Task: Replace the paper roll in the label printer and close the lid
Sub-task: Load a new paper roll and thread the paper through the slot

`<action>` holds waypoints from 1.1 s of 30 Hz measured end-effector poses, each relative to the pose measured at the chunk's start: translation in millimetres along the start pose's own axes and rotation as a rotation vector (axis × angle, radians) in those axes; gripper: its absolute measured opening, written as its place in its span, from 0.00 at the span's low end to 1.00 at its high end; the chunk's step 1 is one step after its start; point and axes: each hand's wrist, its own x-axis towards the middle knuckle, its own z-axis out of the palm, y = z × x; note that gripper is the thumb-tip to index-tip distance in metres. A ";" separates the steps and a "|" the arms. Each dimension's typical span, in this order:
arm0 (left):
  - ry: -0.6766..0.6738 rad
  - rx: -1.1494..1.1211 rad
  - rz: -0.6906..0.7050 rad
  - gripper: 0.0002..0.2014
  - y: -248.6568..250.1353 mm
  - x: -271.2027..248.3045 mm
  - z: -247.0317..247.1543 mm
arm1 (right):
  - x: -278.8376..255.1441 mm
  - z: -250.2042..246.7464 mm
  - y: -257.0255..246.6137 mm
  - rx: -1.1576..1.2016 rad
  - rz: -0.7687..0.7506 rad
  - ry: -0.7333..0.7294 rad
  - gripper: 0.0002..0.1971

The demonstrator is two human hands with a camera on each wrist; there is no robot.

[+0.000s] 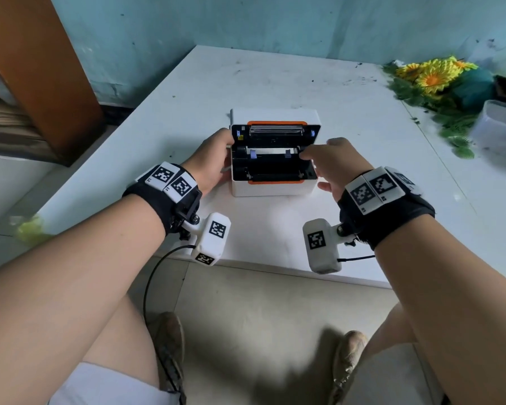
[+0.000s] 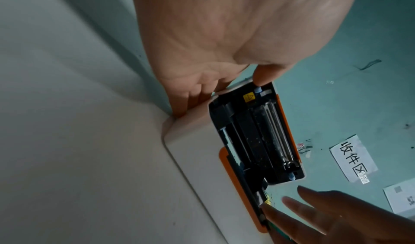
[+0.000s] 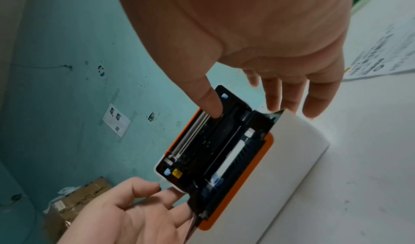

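Observation:
A white label printer (image 1: 275, 188) with orange trim stands on the white table (image 1: 362, 229), its lid (image 1: 275, 115) swung up at the back. A white paper strip (image 1: 268, 151) lies across the black inside, between two purple guides. No loose roll is in view. My left hand (image 1: 214, 162) lies against the printer's left side with straight fingers, its thumb (image 2: 260, 75) touching the lid's corner. My right hand (image 1: 336, 162) hovers at the right side with its fingers spread. Its thumb (image 3: 211, 105) reaches into the open lid near the print head.
Artificial sunflowers (image 1: 433, 77) and a clear plastic box (image 1: 500, 127) sit at the table's right. A brown board (image 1: 41, 68) leans at the left. The table's front edge (image 1: 275, 267) runs just below my wrists. A cardboard box (image 3: 78, 200) lies by the teal wall.

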 end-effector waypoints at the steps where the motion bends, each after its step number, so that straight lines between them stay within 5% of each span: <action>1: -0.014 -0.015 -0.016 0.13 0.4 -1.0 1.5 | -2.0 -1.0 -0.3 0.011 -0.016 0.019 0.36; 4: -0.037 0.043 -0.019 0.19 -1.2 1.5 3.7 | -11.7 -8.3 -0.3 0.049 -0.108 0.077 0.56; 8: -0.013 0.259 0.045 0.27 -3.5 6.9 7.7 | -13.1 -12.4 -1.3 0.092 -0.166 0.132 0.62; 10: 0.063 0.273 0.037 0.23 -2.4 13.8 11.3 | -6.8 -12.1 -0.6 0.101 -0.179 0.127 0.63; 17: 0.227 0.249 0.071 0.18 5.8 31.6 24.4 | 24.7 -13.2 1.6 0.080 -0.171 0.150 0.57; 22: 0.117 0.128 0.027 0.12 11.4 41.0 40.0 | 33.6 -22.7 2.8 0.132 -0.184 0.213 0.53; 26: -0.071 -0.007 -0.122 0.18 23.5 43.5 46.4 | 40.7 -42.1 6.2 0.017 -0.076 0.336 0.23; 33: -0.049 -0.117 -0.191 0.14 30.0 44.7 48.2 | 46.4 -49.6 16.3 -0.001 -0.011 0.460 0.33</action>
